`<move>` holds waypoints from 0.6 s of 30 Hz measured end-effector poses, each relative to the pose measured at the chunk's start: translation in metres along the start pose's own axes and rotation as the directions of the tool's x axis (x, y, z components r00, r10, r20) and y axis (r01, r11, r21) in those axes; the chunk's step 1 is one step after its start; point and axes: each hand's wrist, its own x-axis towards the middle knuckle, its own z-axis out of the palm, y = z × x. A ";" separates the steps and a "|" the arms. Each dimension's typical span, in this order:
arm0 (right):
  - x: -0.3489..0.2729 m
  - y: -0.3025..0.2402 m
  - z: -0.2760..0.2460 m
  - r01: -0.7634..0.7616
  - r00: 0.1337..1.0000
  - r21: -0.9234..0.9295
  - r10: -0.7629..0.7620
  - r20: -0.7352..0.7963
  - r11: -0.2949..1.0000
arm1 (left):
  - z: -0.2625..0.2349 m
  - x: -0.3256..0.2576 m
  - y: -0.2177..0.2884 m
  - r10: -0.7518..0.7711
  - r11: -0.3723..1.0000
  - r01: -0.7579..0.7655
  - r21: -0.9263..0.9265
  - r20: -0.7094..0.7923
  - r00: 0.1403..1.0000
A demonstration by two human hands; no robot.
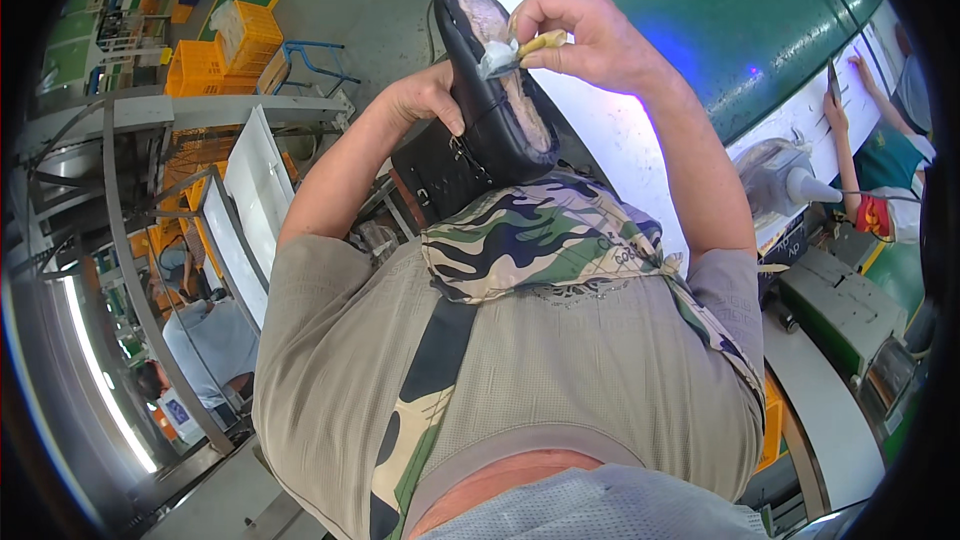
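A black boot [480,120] is held in front of my chest with its underside turned up. Its bottom is pale and rough inside a black rim, with no outsole on it. My left hand [425,100] grips the boot's side, thumb on the black upper near a small metal buckle. With closed fingers my right hand [590,45] pinches the yellowish handle of a brush [542,44]. The whitish end of the brush touches the middle of the boot's bottom; its bristles are hard to make out. The boot's shaft hangs toward my camouflage apron [540,240].
A white work surface [625,180] runs beside a green conveyor belt [700,20]. At right are a clear bottle with a white nozzle [810,185] and a co-worker's hands [838,115]. Yellow crates [215,65] and a metal rack [110,240] stand at left.
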 end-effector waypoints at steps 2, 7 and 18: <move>-0.009 0.001 0.005 0.024 1.000 -0.013 -0.025 -0.016 1.000 | 0.002 -0.001 -0.002 -0.009 1.000 0.009 -0.006 -0.054 0.999; -0.031 -0.001 0.015 0.025 0.999 -0.003 -0.025 -0.021 1.000 | -0.005 -0.004 -0.017 -0.087 0.996 0.082 -0.045 -0.119 0.989; -0.069 0.008 0.021 0.060 0.998 0.050 -0.061 0.017 0.997 | 0.007 0.000 -0.021 -0.090 0.992 0.075 -0.105 -0.156 0.984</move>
